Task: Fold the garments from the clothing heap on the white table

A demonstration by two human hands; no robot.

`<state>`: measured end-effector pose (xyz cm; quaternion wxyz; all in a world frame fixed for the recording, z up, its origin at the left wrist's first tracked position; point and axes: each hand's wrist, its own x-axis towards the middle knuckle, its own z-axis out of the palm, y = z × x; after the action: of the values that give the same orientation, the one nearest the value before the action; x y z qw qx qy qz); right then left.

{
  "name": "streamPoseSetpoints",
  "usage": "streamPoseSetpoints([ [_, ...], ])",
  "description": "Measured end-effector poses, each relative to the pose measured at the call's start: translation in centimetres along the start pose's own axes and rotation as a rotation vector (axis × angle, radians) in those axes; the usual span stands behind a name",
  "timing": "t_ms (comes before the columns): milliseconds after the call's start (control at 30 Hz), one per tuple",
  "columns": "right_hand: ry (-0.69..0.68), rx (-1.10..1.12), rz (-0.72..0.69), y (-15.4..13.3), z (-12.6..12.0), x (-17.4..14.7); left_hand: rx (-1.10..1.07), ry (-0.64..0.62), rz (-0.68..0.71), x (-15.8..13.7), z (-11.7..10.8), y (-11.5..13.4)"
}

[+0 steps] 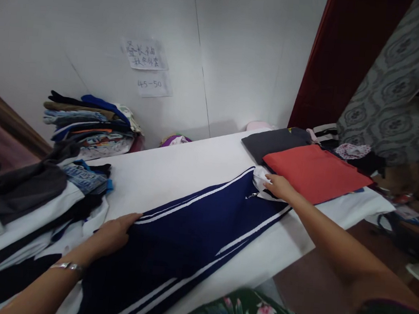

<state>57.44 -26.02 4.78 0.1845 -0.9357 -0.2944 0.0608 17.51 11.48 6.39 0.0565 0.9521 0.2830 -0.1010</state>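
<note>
A navy jacket [196, 224] with white stripes along both edges lies lengthwise over the white table, folded into a long strip. Its white collar part [261, 178] and a small zip pull are at the far end. My right hand [280, 186] pinches the white cloth there between thumb and fingers. On the near left edge of the jacket rests my left hand [117, 232], fingers stretched out along the cloth. The jacket's lower end runs out of view at the bottom.
Folded orange-red [318, 171] and dark grey [273, 143] garments lie at the right. A tall stack of folded clothes [91, 127] stands back left, with loose clothes [26, 190] in front. Handwritten papers [145, 53] hang on the wall. The white table's [172, 168] near edge is at my waist.
</note>
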Motion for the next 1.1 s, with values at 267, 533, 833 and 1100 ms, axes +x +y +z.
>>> streamPoseSetpoints([
  [267,-0.015,-0.034,-0.064,-2.8,3.6,1.1,0.077,0.074,0.004,-1.3,2.5,-0.3],
  [533,-0.185,0.151,-0.270,-3.2,4.8,1.2,0.054,0.066,-0.002,-0.9,3.0,-0.7],
  [833,0.087,0.273,-0.269,-1.1,1.3,6.2,-0.198,0.079,-0.049,-1.0,0.5,-0.6],
  [1100,-0.181,0.075,-0.297,-3.2,1.3,10.0,-0.084,0.191,-0.037,-0.5,0.4,0.4],
])
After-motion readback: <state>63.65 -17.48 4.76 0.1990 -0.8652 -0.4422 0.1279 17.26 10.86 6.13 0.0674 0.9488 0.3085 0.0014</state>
